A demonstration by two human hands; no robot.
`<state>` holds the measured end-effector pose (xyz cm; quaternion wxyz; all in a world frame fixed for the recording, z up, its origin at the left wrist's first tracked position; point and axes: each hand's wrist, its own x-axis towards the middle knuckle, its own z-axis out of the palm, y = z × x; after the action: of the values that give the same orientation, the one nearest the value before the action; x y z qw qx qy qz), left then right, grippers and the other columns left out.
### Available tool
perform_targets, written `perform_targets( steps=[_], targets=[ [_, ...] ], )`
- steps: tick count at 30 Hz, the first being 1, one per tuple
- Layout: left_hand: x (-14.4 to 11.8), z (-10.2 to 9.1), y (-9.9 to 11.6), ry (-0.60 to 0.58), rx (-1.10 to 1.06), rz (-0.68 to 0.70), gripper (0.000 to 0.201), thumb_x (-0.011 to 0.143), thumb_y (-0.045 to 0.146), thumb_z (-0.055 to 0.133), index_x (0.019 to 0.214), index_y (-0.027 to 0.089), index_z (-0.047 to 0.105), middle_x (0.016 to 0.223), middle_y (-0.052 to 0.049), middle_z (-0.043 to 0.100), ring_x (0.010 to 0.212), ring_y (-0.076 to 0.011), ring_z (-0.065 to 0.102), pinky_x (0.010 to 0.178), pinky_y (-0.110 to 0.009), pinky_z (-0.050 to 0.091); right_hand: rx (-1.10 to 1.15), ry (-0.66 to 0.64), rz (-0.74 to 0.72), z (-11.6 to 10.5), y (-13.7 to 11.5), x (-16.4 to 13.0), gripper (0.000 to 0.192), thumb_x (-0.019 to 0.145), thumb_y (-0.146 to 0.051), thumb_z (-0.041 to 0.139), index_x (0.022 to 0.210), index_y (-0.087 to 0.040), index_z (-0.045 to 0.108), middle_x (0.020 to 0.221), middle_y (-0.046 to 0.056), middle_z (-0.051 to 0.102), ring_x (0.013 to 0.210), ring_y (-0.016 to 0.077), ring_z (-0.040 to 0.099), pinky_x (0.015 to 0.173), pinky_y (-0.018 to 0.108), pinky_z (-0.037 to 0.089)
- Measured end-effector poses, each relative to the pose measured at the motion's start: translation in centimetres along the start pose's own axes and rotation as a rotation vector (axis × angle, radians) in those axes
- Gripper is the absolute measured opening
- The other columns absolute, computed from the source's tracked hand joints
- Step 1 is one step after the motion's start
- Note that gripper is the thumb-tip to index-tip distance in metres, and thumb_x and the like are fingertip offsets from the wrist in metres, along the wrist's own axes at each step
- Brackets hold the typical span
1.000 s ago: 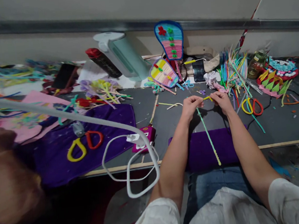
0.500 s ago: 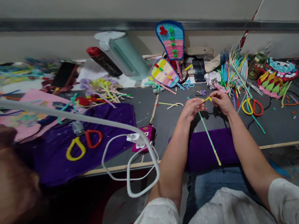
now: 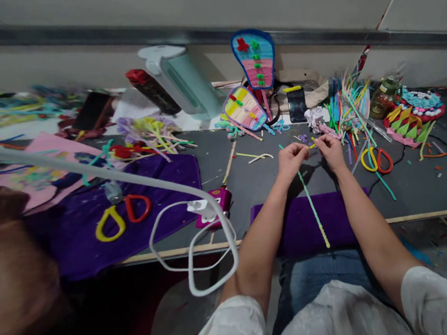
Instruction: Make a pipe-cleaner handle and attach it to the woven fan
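A short yellow pipe cleaner [image 3: 312, 146] is pinched between my two hands above the grey table. My left hand [image 3: 292, 160] is closed on its left end, and my right hand [image 3: 329, 151] grips the right end with thumb and fingers. Below them a long green pipe cleaner with a yellow end [image 3: 310, 201] runs toward me, across the folded purple cloth [image 3: 300, 223]. Small purple curled pieces [image 3: 303, 138] lie just beyond my hands.
Scissors with yellow and red handles [image 3: 376, 160] lie right of my hands, near bundled pipe cleaners [image 3: 351, 102]. A white cable [image 3: 185, 184] hangs across the left, over a pink power strip [image 3: 213, 208]. Another person's blurred arm [image 3: 11, 261] is far left. A kettle [image 3: 183, 82] stands behind.
The yellow piece between my fingers shows less of its bent right end. My hands have shifted slightly and my left fingers have closed in. The view has moved a little.
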<state>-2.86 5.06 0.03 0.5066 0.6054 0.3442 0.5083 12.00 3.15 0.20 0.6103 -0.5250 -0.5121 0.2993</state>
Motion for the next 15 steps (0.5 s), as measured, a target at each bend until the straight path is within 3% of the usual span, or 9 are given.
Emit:
perform_targets(
  steps=[5, 9, 15],
  targets=[
    [-0.4, 0.2, 0.1, 0.004, 0.200, 0.058, 0.019, 0.077, 0.034, 0.066, 0.073, 0.017, 0.068, 0.064, -0.001, 0.065, 0.060, -0.0122, 0.058, 0.061, -0.023, 0.044, -0.047, 0.060, 0.051, 0.4, 0.5, 0.0, 0.029, 0.075, -0.046, 0.064, 0.068, -0.021, 0.050, 0.057, -0.005, 0.044, 0.054, 0.0107, 0.041, 0.054, 0.026, 0.034],
    [-0.2, 0.2, 0.1, -0.033, 0.059, -0.074, 0.020, 0.073, 0.035, 0.068, 0.072, 0.015, 0.067, 0.061, -0.001, 0.064, 0.056, -0.0119, 0.058, 0.059, -0.024, 0.044, 0.079, 0.010, 0.166, 0.6, 0.3, -0.1, 0.025, 0.073, -0.043, 0.065, 0.083, -0.022, 0.054, 0.057, -0.005, 0.048, 0.048, 0.0099, 0.045, 0.045, 0.023, 0.031],
    [0.2, -0.1, 0.3, -0.076, -0.171, -0.221, 0.026, 0.066, 0.036, 0.075, 0.070, 0.013, 0.065, 0.058, -0.001, 0.063, 0.051, -0.0107, 0.056, 0.057, -0.025, 0.046, 0.145, -0.046, 0.181, 0.4, -0.5, -0.3, 0.022, 0.072, -0.041, 0.064, 0.080, -0.021, 0.061, 0.058, -0.004, 0.050, 0.047, 0.0085, 0.043, 0.042, 0.022, 0.030]
  ],
)
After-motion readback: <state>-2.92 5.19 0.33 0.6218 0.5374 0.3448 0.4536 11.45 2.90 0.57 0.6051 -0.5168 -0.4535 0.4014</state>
